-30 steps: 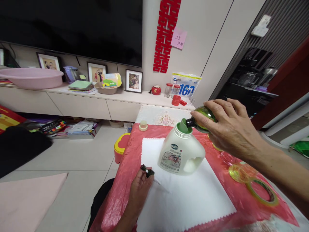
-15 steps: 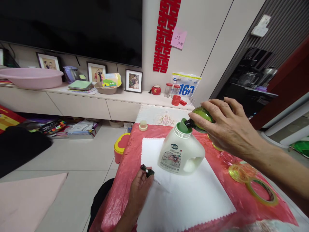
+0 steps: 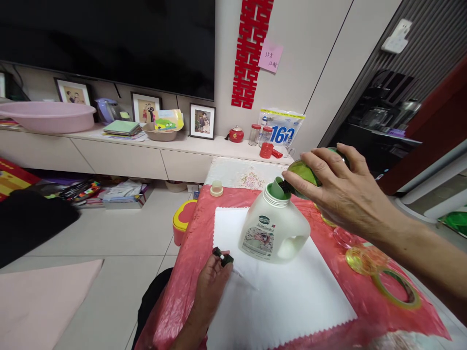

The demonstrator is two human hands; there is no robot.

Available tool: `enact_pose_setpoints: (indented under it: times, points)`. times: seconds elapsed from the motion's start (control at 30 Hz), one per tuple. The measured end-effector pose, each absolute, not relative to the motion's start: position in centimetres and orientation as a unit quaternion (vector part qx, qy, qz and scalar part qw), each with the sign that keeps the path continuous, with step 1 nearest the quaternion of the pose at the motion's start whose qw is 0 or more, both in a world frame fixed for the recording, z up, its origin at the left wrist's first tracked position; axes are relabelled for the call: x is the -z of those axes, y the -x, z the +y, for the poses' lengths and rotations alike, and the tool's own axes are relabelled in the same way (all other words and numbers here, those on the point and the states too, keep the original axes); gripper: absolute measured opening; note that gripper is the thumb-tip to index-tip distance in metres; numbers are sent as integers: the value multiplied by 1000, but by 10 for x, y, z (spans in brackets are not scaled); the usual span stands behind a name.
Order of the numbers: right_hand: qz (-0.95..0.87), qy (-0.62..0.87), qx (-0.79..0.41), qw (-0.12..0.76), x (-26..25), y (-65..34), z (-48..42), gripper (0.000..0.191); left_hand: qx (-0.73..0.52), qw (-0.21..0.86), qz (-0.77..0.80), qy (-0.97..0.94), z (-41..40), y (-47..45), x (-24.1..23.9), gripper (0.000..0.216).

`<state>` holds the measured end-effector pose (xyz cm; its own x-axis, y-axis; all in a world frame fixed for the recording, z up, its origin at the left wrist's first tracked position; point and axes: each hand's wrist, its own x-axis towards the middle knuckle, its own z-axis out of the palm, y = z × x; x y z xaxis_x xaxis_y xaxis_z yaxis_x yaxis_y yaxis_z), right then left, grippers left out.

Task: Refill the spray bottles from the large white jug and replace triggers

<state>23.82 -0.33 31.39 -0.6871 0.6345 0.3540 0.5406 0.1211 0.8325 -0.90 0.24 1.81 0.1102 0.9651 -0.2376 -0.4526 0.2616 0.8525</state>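
Note:
My right hand (image 3: 328,177) is wrapped round a green bottle (image 3: 302,171), tipped so that its black neck rests at the green spout of a white detergent jug (image 3: 279,218). The jug stands upright on a white scalloped-edge sheet (image 3: 292,301). Any liquid passing between the two cannot be made out. Lower down, my left hand (image 3: 213,282) pinches a black pump head (image 3: 224,256), whose clear tube points right over the sheet. A pale cap (image 3: 216,188) sits on the table's far left.
Red plastic film (image 3: 182,291) covers the table. Rolls of tape (image 3: 397,289) lie on its right side. A yellow and red stool (image 3: 182,218) stands at the left edge. Behind runs a low cabinet (image 3: 120,153) with a pink basin (image 3: 47,116), framed photos and jars.
My right hand has shifted slightly left, tilting the green bottle a little further into the jug's spout. My left hand has stayed put with the pump head.

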Motion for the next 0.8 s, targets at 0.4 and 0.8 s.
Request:
enact_pose_setpoints:
  times: [0.4,0.8]
  points:
    - [745,-386,-541,57,-315,-233,-3,30,-517,683,424,-295,1,9,-27,47]
    - [749,-399,-527,48,-312,-232,-6,35,-517,678,416,-317,0,10,-23,47]
